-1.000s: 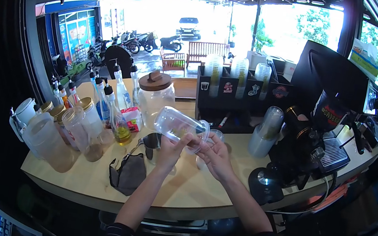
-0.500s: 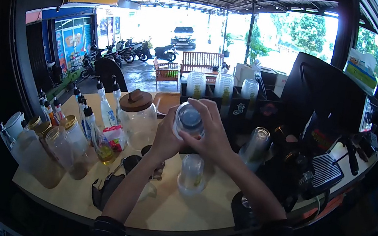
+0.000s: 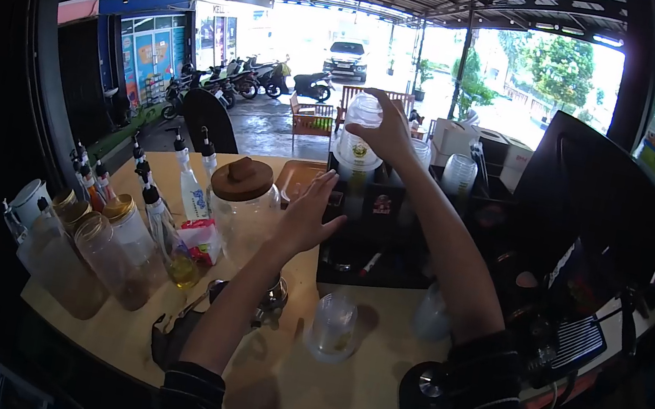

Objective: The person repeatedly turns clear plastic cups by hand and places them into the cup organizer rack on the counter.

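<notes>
My right hand [image 3: 389, 134] is raised over the left section of the black cup holder [image 3: 382, 240], its fingers curved around a clear plastic cup [image 3: 357, 156] with a small printed emblem. The cup is at the stack there; whether it is nested on other cups I cannot tell. Lower and to the left, my left hand [image 3: 310, 217] is empty, fingers apart, near the glass jar [image 3: 241, 229] with a wooden lid. Another clear plastic cup [image 3: 334, 323] stands upside down on the wooden counter [image 3: 281, 379], below both hands.
Pump bottles [image 3: 190, 186] and several jars [image 3: 100, 244] crowd the left side. Further stacked cups [image 3: 460, 175] stand in the holder. A dark machine with a drip grille [image 3: 573, 341] is on the right. A brown tray [image 3: 297, 179] lies behind the jar.
Both hands held the clear cup in front of me; my left hand has let go and dropped lower. My right hand has carried the cup forward and up to the holder. The view has shifted slightly.
</notes>
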Demonstrator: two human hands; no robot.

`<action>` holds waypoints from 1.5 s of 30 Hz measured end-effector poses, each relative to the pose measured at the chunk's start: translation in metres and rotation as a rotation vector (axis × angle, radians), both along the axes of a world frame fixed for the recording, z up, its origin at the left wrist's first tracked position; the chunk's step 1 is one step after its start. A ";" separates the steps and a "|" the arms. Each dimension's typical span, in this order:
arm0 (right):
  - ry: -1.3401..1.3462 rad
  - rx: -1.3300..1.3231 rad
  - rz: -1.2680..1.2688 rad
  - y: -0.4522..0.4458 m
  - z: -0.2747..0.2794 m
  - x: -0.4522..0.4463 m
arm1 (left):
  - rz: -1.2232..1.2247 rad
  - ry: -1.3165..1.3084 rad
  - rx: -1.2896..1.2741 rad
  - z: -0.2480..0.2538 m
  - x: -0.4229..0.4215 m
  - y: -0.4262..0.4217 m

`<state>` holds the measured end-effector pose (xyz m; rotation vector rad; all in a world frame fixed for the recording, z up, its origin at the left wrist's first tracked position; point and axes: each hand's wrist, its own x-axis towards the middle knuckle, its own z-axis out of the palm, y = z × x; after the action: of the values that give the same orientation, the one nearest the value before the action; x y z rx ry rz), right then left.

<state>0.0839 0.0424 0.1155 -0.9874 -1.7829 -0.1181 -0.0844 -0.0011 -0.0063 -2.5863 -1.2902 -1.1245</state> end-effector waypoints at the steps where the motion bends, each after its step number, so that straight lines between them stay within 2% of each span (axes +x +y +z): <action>1: 0.018 -0.114 -0.015 0.009 0.000 0.001 | 0.012 0.037 0.029 0.000 -0.001 0.000; 9: -0.096 -0.215 -0.041 0.040 -0.029 0.008 | 0.012 0.020 0.071 -0.005 -0.002 0.002; 16: -0.083 -0.212 0.010 0.040 -0.044 0.009 | 0.009 -0.007 0.077 -0.005 0.000 0.000; 23: -0.082 -0.252 -0.057 0.031 -0.055 0.001 | -0.004 -0.027 0.079 -0.005 -0.001 -0.008; 27: -0.026 -0.159 -0.128 0.013 -0.063 -0.007 | -0.095 -0.037 0.111 0.006 -0.012 -0.035; 29: -0.031 0.035 -0.103 -0.006 -0.067 -0.008 | -0.146 -0.039 0.109 0.006 -0.019 -0.049; 30: -0.031 0.032 -0.106 -0.021 -0.068 -0.009 | -0.205 -0.112 0.067 0.006 -0.021 -0.060; 32: 0.064 -0.050 0.068 -0.058 -0.075 -0.012 | -0.268 -0.190 0.016 -0.001 -0.023 -0.078; 34: 0.090 -0.099 0.090 -0.093 -0.092 -0.016 | -0.274 -0.318 -0.006 -0.016 -0.026 -0.094; 36: 0.365 -0.350 0.224 -0.132 -0.111 -0.021 | -0.289 -0.420 -0.103 -0.042 -0.025 -0.105; 40: 0.528 -0.446 0.268 -0.174 -0.181 -0.014 | -0.320 -0.613 -0.282 -0.093 -0.026 -0.117; 45: 0.228 -0.600 0.197 -0.219 -0.247 -0.016 | -0.291 -0.689 -0.322 -0.125 -0.032 -0.123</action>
<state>0.0682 -0.1766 -0.1317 -1.1731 -1.7197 0.6625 -0.1167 -0.1246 -0.1309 -2.7835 -1.2906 -2.1678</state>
